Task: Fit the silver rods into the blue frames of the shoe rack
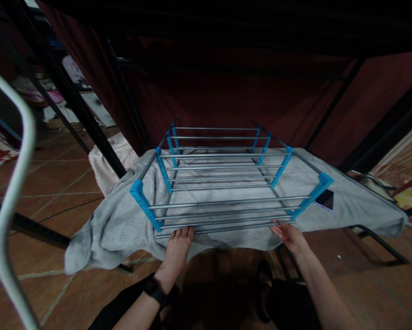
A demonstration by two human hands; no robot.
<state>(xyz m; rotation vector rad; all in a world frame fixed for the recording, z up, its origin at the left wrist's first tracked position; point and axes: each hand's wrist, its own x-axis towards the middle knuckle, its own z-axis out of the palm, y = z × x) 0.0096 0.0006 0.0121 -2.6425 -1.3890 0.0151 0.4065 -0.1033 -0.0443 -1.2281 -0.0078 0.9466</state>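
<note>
A rack of grey metal tubes joined by blue plastic brackets [146, 206] lies in front of me on a grey cloth [123, 229]. My left hand [180, 245], with a black watch [155, 291] on its wrist, has its fingers over the nearest low tube, close to the left bracket. At the right end of the same tube, my right hand [288, 233] has its fingers closed around it. The undersides of the fingers are partly hidden. Several parallel tubes run between the two sides of the rack.
Right of the rack, a phone [325, 200] lies on the cloth. Dark red curtains [219, 101] hang behind, framed by black metal posts [78, 119]. A white curved tube [9, 201] rises at the far left. A striped cloth [111, 160] is beside the left post.
</note>
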